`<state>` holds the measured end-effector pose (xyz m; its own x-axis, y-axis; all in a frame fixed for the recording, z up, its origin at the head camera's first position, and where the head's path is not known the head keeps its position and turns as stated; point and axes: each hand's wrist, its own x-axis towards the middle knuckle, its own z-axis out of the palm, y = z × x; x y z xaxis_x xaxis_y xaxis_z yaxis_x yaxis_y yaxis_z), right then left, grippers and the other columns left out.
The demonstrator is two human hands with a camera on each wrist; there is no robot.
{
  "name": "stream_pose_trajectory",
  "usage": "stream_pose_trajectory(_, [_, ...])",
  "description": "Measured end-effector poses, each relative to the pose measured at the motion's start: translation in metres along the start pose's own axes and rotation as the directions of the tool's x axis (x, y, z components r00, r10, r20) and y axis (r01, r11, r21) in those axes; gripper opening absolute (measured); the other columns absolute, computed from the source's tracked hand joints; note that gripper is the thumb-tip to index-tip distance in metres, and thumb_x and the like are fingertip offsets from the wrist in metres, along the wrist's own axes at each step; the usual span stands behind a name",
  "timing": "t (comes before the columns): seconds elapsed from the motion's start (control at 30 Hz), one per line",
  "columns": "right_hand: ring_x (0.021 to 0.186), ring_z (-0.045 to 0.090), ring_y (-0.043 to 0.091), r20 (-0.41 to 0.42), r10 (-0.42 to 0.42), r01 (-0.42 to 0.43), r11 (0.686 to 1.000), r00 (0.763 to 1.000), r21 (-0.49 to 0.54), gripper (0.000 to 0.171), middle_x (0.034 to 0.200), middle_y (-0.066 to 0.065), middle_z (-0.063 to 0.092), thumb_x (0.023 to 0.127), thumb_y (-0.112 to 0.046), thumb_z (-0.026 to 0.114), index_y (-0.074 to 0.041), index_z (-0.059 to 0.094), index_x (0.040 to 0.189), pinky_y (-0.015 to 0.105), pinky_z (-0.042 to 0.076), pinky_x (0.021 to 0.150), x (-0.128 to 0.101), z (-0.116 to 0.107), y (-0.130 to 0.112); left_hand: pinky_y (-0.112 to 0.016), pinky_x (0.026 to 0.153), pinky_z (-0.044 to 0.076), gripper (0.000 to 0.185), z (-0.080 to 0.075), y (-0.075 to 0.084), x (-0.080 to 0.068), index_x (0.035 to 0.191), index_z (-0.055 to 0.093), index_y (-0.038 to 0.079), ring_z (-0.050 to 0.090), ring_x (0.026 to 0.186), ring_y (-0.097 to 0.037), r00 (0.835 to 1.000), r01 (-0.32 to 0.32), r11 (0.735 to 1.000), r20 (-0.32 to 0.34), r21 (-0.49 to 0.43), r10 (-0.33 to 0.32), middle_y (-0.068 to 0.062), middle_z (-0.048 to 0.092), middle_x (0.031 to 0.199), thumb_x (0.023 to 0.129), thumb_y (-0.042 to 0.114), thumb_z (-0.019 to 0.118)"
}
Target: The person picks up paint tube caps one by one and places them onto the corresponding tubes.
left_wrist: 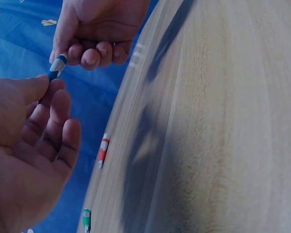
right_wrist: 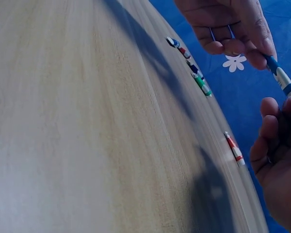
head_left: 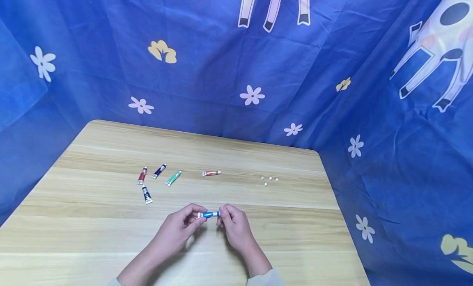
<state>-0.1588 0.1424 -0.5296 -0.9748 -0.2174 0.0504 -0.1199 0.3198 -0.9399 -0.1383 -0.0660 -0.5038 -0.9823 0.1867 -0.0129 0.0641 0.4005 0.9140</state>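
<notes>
The left hand (head_left: 176, 228) pinches one end of a blue tube (head_left: 210, 215) between thumb and fingers, above the tabletop (head_left: 303, 241). The tube's long axis runs left to right, its other end pinched by the right hand (head_left: 236, 229), equally near.

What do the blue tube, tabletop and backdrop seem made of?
Blue tube: metal or plastic, can't tell which; smooth, blue-and-white surface. Tabletop: wood or wood-look laminate; smooth, with pale grain. Backdrop: likely printed fabric, soft sheen; creases show.
</notes>
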Motion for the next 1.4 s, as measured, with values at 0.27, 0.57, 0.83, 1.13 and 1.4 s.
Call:
stream_pose_trajectory(0.27, [0.064, 0.050, 0.007, 0.005, 0.060, -0.061, 0.997, 0.998, 0.050, 0.046, 0.076, 0.032, 0.064, 0.115, -0.028, 0.053, 0.002, 0.064, 0.082, 0.019, 0.044, 0.066, 0.000, 0.000, 0.002, -0.021, 0.068, 0.052, 0.015, 0.002, -0.003, 0.000, 0.113, 0.077, 0.027, 0.059, 0.072, 0.002, 0.995, -0.090, 0.994, -0.028, 0.060, 0.092, 0.005, 0.070, 0.082, 0.098, 0.024, 0.079])
stream_pose_trajectory(0.57, [0.064, 0.049, 0.000, -0.018, 0.071, -0.070, 0.997, 0.997, 0.010, 0.047, 0.076, 0.029, 0.066, 0.115, -0.030, 0.053, 0.000, 0.064, 0.081, 0.019, 0.044, 0.065, -0.001, 0.002, 0.006, -0.021, 0.071, 0.057, 0.020, 0.001, -0.006, 0.002, 0.116, 0.077, 0.023, 0.062, 0.075, 0.005, 0.992, -0.128, 0.979, 0.008, 0.157, 0.129, 0.012, 0.070, 0.083, 0.097, 0.019, 0.081])
stream_pose_trajectory(0.83, [0.062, 0.049, -0.001, -0.048, 0.046, -0.048, 0.998, 0.998, -0.052, 0.044, 0.074, 0.022, 0.067, 0.114, -0.030, 0.056, -0.005, 0.063, 0.079, 0.018, 0.043, 0.061, -0.002, 0.004, 0.011, -0.023, 0.067, 0.052, 0.026, 0.000, -0.005, 0.009, 0.120, 0.073, 0.019, 0.055, 0.068, 0.007, 0.991, -0.130, 0.911, 0.042, 0.391, 0.123, 0.017, 0.068, 0.080, 0.096, 0.019, 0.083])
stream_pose_trajectory(1.13, [0.061, 0.047, -0.001, -0.071, 0.021, -0.028, 0.995, 0.997, -0.093, 0.045, 0.071, 0.017, 0.066, 0.114, -0.032, 0.057, -0.003, 0.065, 0.080, 0.017, 0.041, 0.058, -0.001, 0.002, 0.016, -0.023, 0.065, 0.047, 0.018, 0.002, -0.003, 0.017, 0.109, 0.073, 0.022, 0.050, 0.069, 0.002, 0.979, -0.204, 0.836, 0.085, 0.509, 0.187, 0.013, 0.064, 0.086, 0.095, 0.021, 0.083])
stream_pose_trajectory(1.4, [0.061, 0.046, -0.001, -0.079, 0.018, -0.031, 0.987, 0.997, -0.158, 0.041, 0.068, 0.006, 0.064, 0.113, -0.033, 0.059, -0.010, 0.065, 0.079, 0.018, 0.041, 0.058, 0.000, 0.001, 0.016, -0.022, 0.067, 0.047, 0.018, 0.005, -0.008, 0.026, 0.104, 0.073, 0.022, 0.049, 0.073, 0.001, 0.973, -0.228, 0.800, 0.106, 0.555, 0.205, 0.011, 0.063, 0.094, 0.091, 0.023, 0.086])
